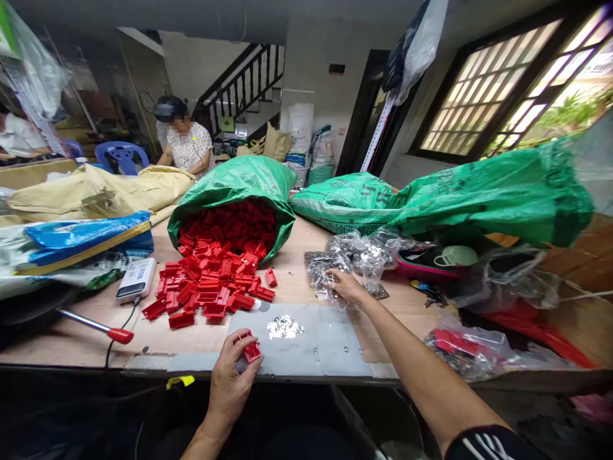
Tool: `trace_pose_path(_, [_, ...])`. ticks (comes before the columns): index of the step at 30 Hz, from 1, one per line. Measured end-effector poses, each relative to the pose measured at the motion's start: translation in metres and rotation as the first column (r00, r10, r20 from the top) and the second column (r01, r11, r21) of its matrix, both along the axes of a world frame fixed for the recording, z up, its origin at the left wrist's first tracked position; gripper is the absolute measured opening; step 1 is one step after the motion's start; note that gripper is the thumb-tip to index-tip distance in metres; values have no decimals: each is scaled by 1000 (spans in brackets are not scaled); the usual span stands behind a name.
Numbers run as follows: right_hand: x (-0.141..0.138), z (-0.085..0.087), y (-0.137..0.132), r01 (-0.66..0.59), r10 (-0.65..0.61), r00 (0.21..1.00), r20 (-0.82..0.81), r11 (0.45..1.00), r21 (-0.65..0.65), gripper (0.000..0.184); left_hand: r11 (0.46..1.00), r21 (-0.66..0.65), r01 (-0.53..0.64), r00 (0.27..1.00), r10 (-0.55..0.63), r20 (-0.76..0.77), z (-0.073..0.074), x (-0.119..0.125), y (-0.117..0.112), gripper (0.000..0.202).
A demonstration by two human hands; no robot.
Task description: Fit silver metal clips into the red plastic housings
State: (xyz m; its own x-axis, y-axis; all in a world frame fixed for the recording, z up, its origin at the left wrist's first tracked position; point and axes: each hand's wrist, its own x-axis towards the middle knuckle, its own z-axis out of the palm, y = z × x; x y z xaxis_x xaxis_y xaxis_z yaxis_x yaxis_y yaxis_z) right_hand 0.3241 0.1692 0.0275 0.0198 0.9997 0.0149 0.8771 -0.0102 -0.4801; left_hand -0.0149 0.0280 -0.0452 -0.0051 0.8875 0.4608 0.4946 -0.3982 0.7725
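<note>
Top of grey metal sheet [330, 345]: silver metal bits [284, 327] in a loose heap, nothing I can see penning them in.
Near edge of sheet: left hand [230, 377] curled narrow, holding a red plastic part [251, 348].
Right of sheet, past far edge: right hand [347, 286] spread on a clear plastic bag of small metal parts [364, 255]; I can't tell if it's gripping.
Left of sheet: red plastic pieces [205, 287] spilling from a green woven sack [234, 182] onto the worktop [292, 275].
Risk, I'd say: dragging the bag across the sheet could scatter the silver bits; loose bag could tear and shed parts; pile's lower pieces could get knocked off the worktop edge.
</note>
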Motion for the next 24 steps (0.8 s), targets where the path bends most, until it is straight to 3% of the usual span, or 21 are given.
trace_pose_path(9, [0, -3, 6, 37, -37, 982, -183, 999, -7, 23, 1000, 20, 6, 1000, -5, -31, -1, 0, 1, 27])
trace_pose_path(15, [11, -7, 4, 48, -29, 931, -364, 998, 43, 27, 1000, 23, 5, 999, -4, -49, -1, -1, 0, 27])
trace_pose_path(24, [7, 17, -12, 62, 9, 825, -565, 992, 106, 45, 1000, 6, -3, 999, 4, -50, 1, 0, -1, 27])
